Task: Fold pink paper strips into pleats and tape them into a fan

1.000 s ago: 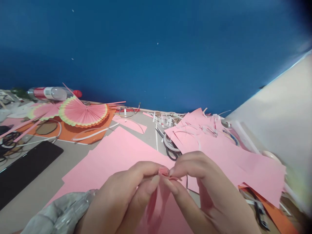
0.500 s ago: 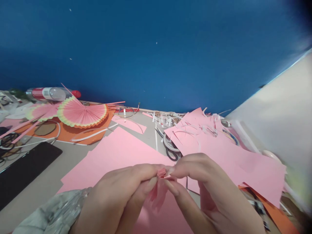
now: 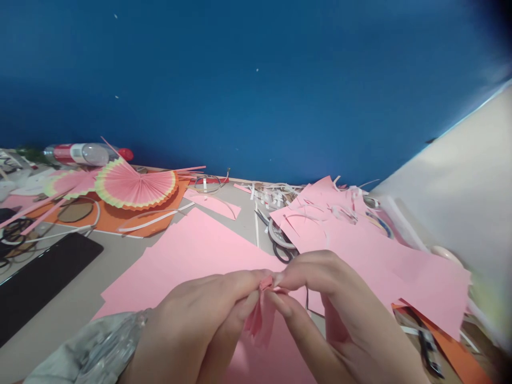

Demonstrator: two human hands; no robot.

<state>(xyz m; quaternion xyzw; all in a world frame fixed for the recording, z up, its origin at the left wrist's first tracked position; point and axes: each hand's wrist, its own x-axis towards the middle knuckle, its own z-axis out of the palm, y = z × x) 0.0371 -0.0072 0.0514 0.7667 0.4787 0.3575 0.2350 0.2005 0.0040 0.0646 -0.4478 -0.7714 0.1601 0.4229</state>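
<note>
Two pinches, thumb to forefinger, no gap: our left hand (image 3: pixel 196 317) and right hand (image 3: pixel 340 304) grip one pleated pink paper (image 3: pixel 264 314) toward the tabletop's (image 3: pixel 118 253) near edge. Several folds made; unpleated remainder we can't tell. Far left corner: spread fan (image 3: pixel 138 188).

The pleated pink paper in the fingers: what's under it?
Beneath the pleated pink paper lie flat pink sheets. Whatever the left hand and right hand cover there cannot be seen.

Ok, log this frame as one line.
left hand: pinching folded pink paper | right hand: pinching same paper | beneath: pink sheets | far left: pleated fan
</note>
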